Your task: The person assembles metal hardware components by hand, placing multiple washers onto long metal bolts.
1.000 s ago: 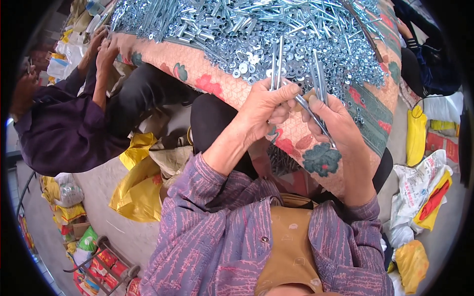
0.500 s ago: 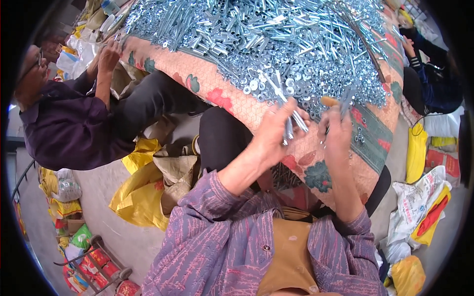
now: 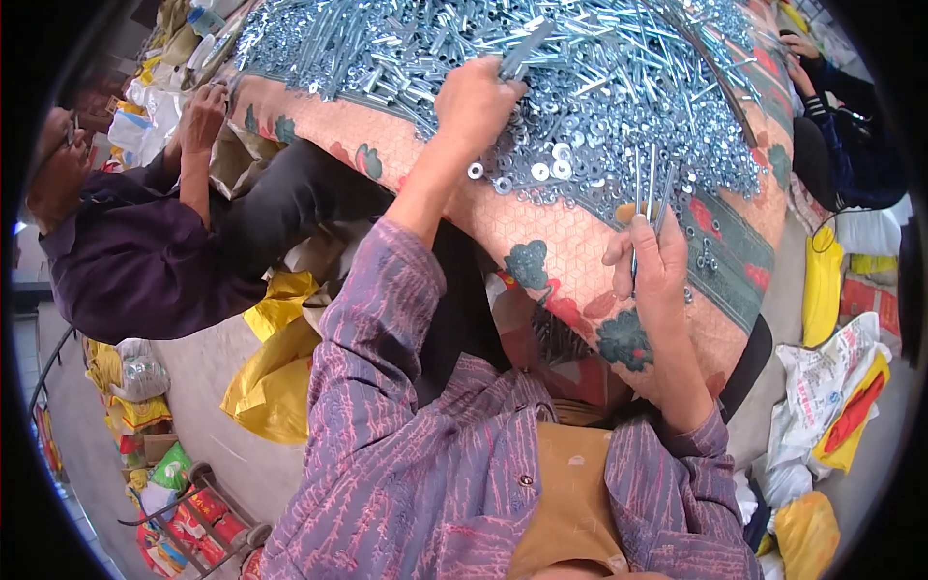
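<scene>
My left hand (image 3: 476, 108) reaches over the near part of the metal heap, its fingers closed on grey metal pieces (image 3: 527, 50) that are blurred and look like tubes. Near the table's front right, my right hand (image 3: 657, 256) grips several thin metal rods (image 3: 652, 174), which stick up past its fingers. A tan piece like a finger cover (image 3: 626, 211) shows at its fingertips. Shiny tubes and rods (image 3: 425, 58) make up much of the heap. Small washers (image 3: 540, 171) lie along its near edge, between my hands.
A floral cloth (image 3: 464, 222) covers the table. A few small fasteners (image 3: 708, 253) lie right of my right hand. A long dark bar (image 3: 720, 82) crosses the heap. One person (image 3: 145, 232) sits at left, another (image 3: 841, 135) at right. Yellow sacks (image 3: 275, 382) lie on the floor.
My left hand has moved away from my right hand, forward and left onto the heap. My right hand has stayed near its place, and its rods now point upward.
</scene>
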`<state>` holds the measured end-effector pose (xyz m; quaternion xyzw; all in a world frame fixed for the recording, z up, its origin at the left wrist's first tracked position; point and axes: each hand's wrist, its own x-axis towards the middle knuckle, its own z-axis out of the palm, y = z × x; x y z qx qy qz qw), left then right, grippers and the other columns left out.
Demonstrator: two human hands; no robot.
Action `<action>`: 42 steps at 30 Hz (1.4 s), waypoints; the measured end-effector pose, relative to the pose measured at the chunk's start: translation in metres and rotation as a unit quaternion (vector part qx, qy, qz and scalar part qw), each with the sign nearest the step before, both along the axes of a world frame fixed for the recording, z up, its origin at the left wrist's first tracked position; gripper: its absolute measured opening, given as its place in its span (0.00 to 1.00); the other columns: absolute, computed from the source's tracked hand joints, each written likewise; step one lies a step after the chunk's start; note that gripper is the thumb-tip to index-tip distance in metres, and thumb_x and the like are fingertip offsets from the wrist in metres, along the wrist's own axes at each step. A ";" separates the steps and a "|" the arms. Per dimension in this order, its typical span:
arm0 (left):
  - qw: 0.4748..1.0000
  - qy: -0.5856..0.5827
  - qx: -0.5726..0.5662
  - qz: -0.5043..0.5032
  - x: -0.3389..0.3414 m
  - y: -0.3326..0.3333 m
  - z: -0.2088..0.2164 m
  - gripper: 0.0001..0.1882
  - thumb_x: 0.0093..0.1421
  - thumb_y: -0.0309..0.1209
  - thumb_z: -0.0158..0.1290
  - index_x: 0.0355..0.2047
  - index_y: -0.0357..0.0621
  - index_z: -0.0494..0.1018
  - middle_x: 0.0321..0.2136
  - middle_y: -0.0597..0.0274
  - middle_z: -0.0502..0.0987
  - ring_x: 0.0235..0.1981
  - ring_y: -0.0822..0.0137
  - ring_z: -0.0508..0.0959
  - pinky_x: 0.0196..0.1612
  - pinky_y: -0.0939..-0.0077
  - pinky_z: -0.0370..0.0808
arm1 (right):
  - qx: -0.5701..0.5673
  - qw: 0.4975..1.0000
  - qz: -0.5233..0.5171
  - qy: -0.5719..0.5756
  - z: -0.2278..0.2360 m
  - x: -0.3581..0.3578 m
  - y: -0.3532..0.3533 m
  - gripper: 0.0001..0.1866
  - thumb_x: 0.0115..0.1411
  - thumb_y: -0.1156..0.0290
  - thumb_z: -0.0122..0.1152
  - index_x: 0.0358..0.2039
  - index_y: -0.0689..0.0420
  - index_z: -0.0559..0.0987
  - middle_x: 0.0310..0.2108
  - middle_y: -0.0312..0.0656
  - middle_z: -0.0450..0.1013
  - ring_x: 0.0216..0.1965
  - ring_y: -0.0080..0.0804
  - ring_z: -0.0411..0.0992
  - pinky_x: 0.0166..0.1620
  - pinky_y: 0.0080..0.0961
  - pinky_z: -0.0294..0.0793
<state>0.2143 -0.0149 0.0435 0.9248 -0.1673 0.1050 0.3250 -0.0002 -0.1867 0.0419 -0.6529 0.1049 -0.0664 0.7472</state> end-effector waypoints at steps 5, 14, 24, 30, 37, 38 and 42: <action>0.781 0.401 -0.461 -0.126 -0.059 -0.006 0.026 0.07 0.51 0.26 0.60 0.27 0.39 0.72 0.18 0.66 0.72 0.10 0.82 0.62 0.12 0.87 0.54 | -0.004 0.999 0.046 -0.019 0.005 -0.003 -0.004 0.10 0.66 0.70 0.48 0.41 0.63 0.72 0.21 0.37 0.72 0.10 0.10 0.57 0.13 0.09 0.54; 0.612 0.533 -0.571 -0.124 -0.136 -0.027 -0.002 0.07 0.54 0.25 0.59 0.29 0.41 0.71 0.19 0.66 0.73 0.10 0.83 0.60 0.11 0.89 0.51 | -0.013 0.997 0.073 0.030 0.011 -0.002 0.004 0.09 0.65 0.70 0.49 0.41 0.61 0.72 0.20 0.36 0.71 0.11 0.10 0.58 0.13 0.10 0.55; 0.584 0.468 -0.656 -0.094 -0.139 -0.021 0.007 0.10 0.55 0.28 0.60 0.31 0.45 0.68 0.16 0.71 0.66 0.09 0.82 0.59 0.11 0.86 0.50 | 0.007 0.996 0.075 0.057 0.027 0.002 0.010 0.08 0.67 0.68 0.46 0.36 0.58 0.71 0.20 0.33 0.69 0.12 0.12 0.61 0.14 0.11 0.55; 0.607 0.456 -0.648 -0.065 -0.165 -0.040 0.004 0.10 0.55 0.30 0.60 0.32 0.43 0.70 0.17 0.71 0.68 0.10 0.81 0.61 0.11 0.87 0.51 | 0.052 0.988 -0.137 -0.044 0.003 0.016 0.020 0.10 0.67 0.66 0.45 0.35 0.58 0.73 0.21 0.31 0.67 0.21 0.14 0.62 0.24 0.13 0.61; 0.582 0.436 -0.680 -0.097 -0.160 -0.038 -0.009 0.12 0.62 0.39 0.52 0.31 0.42 0.70 0.25 0.62 0.76 0.21 0.72 0.74 0.20 0.81 0.71 | 0.090 0.972 -0.181 -0.117 0.019 0.025 0.024 0.11 0.67 0.66 0.46 0.37 0.59 0.74 0.19 0.28 0.60 0.19 0.13 0.57 0.21 0.13 0.55; 0.584 0.451 -0.672 -0.066 -0.151 -0.030 -0.003 0.12 0.62 0.38 0.52 0.31 0.41 0.69 0.25 0.61 0.76 0.21 0.71 0.75 0.20 0.81 0.71 | 0.120 0.972 -0.164 -0.115 0.019 0.023 0.021 0.11 0.68 0.66 0.46 0.38 0.59 0.74 0.18 0.27 0.59 0.16 0.12 0.55 0.18 0.13 0.52; 0.754 0.370 -0.540 -0.061 -0.086 0.001 0.013 0.10 0.60 0.34 0.52 0.31 0.39 0.70 0.23 0.61 0.74 0.21 0.70 0.76 0.20 0.79 0.71 | 0.059 0.994 -0.089 -0.019 0.004 0.013 0.013 0.12 0.68 0.67 0.46 0.42 0.60 0.74 0.16 0.24 0.56 0.12 0.08 0.48 0.14 0.11 0.45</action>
